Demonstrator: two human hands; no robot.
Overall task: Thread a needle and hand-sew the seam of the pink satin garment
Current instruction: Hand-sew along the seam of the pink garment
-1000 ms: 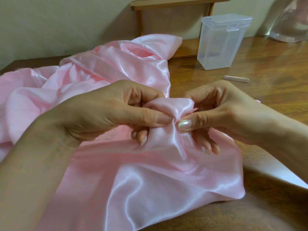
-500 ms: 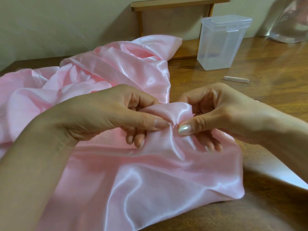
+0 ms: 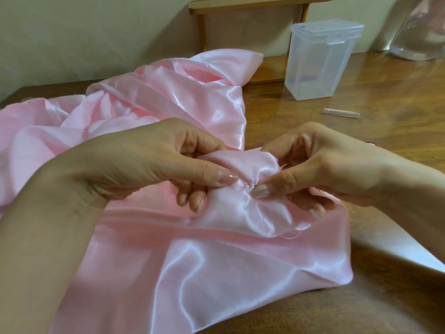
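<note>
Your left hand (image 3: 149, 169) comes in from 8 o'clock, thumb and curled fingers pinching a raised fold of the pink satin garment (image 3: 216, 273) at frame centre. Your right hand (image 3: 325, 169) comes in from 3 o'clock, thumb tip pressed on the same fold and fingers curled beneath it. The two thumb tips are almost touching. A thin metal glint, read as the needle (image 3: 243, 186), lies across the fold between them, and its right end passes under the right thumb. You cannot tell whether that thumb grips the needle itself. The garment spreads over the wooden table (image 3: 397, 141) from centre out to 9 and 6 o'clock. A clear plastic box (image 3: 320, 61) stands upright at 1 o'clock. A small clear tube (image 3: 340, 113) lies flat at 2 o'clock, near the box.
</note>
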